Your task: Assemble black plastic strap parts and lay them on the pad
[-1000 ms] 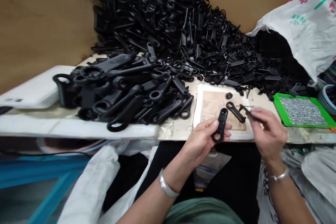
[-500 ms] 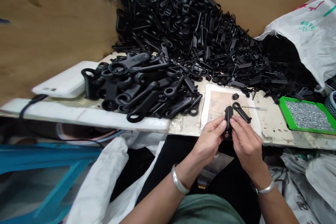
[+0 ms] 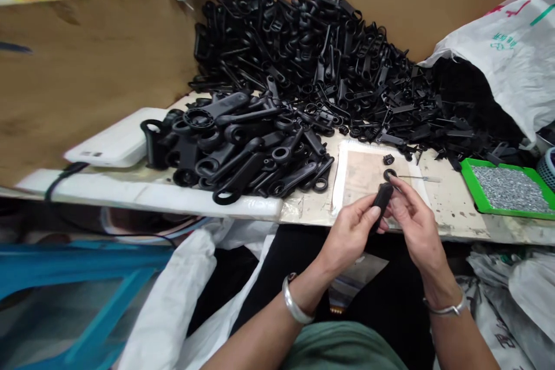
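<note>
My left hand (image 3: 352, 230) grips a black plastic handle-like part (image 3: 382, 203) between thumb and fingers, above the table's front edge. From the other side, my right hand (image 3: 418, 225) closes on the same part, its index finger at the upper end. Just behind the right fingers, a black arm with a ring end (image 3: 389, 175) lies on a pale pad (image 3: 347, 170); the right hand covers most of it. Further back on the pad sits a small black round piece (image 3: 388, 159). A thin metal tool with a clear handle (image 3: 427, 179) lies to the right.
A large heap of black plastic parts (image 3: 277, 40) fills the back, with a nearer pile of ringed arms (image 3: 243, 144) at left. A green tray (image 3: 474, 193) of small metal pieces stands right. A white box with a cable (image 3: 117, 139) lies left; a white sack (image 3: 511, 52) rises back right.
The held part has tilted, its top leaning right. My right hand has shifted slightly right, its fingers reaching further up, now covering more of the ringed arm on the pad. The view has shifted slightly.
</note>
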Motion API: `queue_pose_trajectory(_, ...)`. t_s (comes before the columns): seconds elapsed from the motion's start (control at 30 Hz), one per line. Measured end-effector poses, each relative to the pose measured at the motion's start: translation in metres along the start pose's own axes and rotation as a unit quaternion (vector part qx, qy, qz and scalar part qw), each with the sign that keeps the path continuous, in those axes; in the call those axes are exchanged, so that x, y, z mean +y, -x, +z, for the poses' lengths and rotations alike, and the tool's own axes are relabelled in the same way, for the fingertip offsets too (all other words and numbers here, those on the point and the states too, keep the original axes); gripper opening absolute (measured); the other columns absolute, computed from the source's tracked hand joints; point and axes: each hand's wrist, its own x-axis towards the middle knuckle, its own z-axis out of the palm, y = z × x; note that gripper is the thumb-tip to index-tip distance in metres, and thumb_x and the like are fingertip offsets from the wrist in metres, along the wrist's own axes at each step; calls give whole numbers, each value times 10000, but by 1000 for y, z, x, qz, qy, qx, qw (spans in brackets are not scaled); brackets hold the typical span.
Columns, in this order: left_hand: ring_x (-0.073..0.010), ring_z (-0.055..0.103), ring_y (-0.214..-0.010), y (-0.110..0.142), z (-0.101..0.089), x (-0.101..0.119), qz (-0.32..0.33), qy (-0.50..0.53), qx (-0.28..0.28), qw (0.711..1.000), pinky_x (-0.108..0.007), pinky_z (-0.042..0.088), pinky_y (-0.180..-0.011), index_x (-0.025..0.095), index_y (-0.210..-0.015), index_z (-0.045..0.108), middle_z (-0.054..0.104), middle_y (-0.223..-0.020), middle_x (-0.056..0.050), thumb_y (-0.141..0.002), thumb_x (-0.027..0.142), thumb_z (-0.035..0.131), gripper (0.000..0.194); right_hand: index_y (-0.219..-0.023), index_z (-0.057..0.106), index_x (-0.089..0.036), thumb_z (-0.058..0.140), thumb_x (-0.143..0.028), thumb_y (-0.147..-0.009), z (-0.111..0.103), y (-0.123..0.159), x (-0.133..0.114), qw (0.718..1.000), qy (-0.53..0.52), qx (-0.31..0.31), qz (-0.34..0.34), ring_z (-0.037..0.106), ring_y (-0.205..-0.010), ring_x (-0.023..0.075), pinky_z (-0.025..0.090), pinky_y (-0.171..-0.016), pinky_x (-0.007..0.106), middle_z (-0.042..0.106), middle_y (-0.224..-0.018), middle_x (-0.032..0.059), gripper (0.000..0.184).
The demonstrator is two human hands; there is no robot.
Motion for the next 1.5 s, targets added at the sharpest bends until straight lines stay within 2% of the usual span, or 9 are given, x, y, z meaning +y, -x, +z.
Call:
queue_pose_trajectory(0.1, -159, 619, -744, 5, 4, 3, 25, -83, -11, 996, -274, 514, -712, 134, -1217, 630, 689, -924, -76, -918, 285, 500, 359, -1226, 604, -245, 663, -453, -841, 8, -4, -5, 983, -147, -21, 110, 638, -579, 112, 500, -445, 219, 733, -1055, 73, 442)
queue_pose_trajectory(0.33, -186, 648, -775, 12, 0, 0, 95, -290, 33, 952, -295, 512, -750, 137, -1150, 662, 718, -902, -77, -893, 213, 496, 315, -998, 691, -218, 754, -383, -772, 24, 3, 11, 966, -222, 109, 77, 715, -844, 182, 576, -699, 276, 766, -882, 56, 286)
queue_pose_trajectory(0.67, -197, 633, -655, 20, -19, 5, 41, -270, 63, 960, -287, 489, -657, 202, -910, 746, 732, -770, -46, -831, 230, 616, 154, -976, 732, -203, 589, -389, -892, 21, 4, 19, 993, 78, 74, -40, 732, -814, 225, 590, -733, 343, 774, -905, 59, 249)
queue_pose_trajectory(0.77, -221, 662, -807, 28, -42, 32, 167, -397, 168, 887, -319, 493, -795, 253, -973, 748, 755, -926, -47, -827, 226, 640, 183, -972, 732, -192, 536, -392, -927, -10, -5, 25, 974, 186, 106, -75, 722, -735, 212, 580, -760, 358, 758, -793, 46, 284)
queue_pose_trajectory(0.9, -262, 638, -954, 20, -88, 80, 295, -582, 314, 690, -415, 444, -931, 240, -1071, 721, 743, -1018, -67, -830, 283, 636, 259, -1069, 705, -190, 562, -391, -911, -49, -16, 39, 886, 405, 163, -159, 671, -932, 267, 538, -834, 413, 724, -1011, 109, 292)
queue_pose_trajectory(1.07, -288, 606, -1038, -26, -144, 117, 240, -670, 428, 557, -551, 376, -993, 167, -1000, 715, 744, -1013, -115, -867, 397, 503, 340, -1090, 685, -195, 586, -287, -899, -51, -23, 46, 842, 509, 52, -170, 626, -961, 281, 527, -818, 426, 706, -1044, 107, 235)
queue_pose_trajectory(1.23, -300, 575, -1147, -49, -162, 133, 137, -670, 444, 579, -597, 290, -1055, 157, -887, 697, 726, -1119, -108, -889, 413, 493, 328, -963, 708, -195, 584, -257, -886, -53, -24, 44, 908, 384, 73, -149, 653, -919, 239, 541, -797, 381, 722, -989, 84, 158)
queue_pose_trajectory(1.4, -336, 427, -1337, -31, -117, 124, 291, -624, 379, 618, -603, 137, -1136, 171, -1015, 685, 622, -1327, -90, -867, 407, 582, 297, -939, 718, -208, 630, -277, -844, -58, -17, 28, 959, 264, 54, -88, 663, -775, 176, 552, -697, 308, 722, -969, 49, 147)
queue_pose_trajectory(1.5, -311, 525, -1255, -19, -71, 94, 327, -586, 111, 733, -529, 297, -1107, 215, -1036, 699, 663, -1262, -90, -825, 378, 646, 272, -931, 732, -219, 631, -264, -842, -50, -11, 10, 968, 231, -46, -88, 674, -809, 177, 556, -745, 307, 729, -942, 39, 143)
